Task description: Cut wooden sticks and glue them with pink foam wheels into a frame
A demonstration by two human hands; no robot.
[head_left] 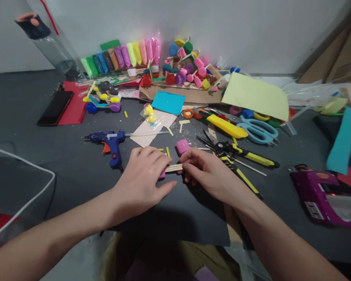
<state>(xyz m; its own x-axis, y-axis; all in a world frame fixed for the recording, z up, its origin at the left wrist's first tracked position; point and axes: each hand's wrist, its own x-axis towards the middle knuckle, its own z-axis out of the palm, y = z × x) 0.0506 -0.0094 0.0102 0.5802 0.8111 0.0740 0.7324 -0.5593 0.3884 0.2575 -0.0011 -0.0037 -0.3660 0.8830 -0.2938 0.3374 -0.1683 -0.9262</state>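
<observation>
Two or three thin wooden sticks (174, 168) lie side by side between my hands, low over the dark tabletop. My right hand (206, 171) pinches their right end between thumb and fingers. Curled over a small pink cap (162, 175) at the other end is my left hand (146, 175), its thumb held apart. Most of that cap is hidden under the fingers. Another pink cap (183, 146) stands just beyond my right fingertips. A blue hot glue gun (113, 146) with a clear glue stick rests left of my left hand.
Black-and-yellow pliers (236, 150), a yellow utility knife (226, 125) and blue scissors (257, 128) lie at right. Behind are a small clay-and-cap vehicle (103, 99), coloured clay packs (125, 54), and a bottle (51, 47). A phone (56, 108) lies left; a purple device (327, 197) sits right.
</observation>
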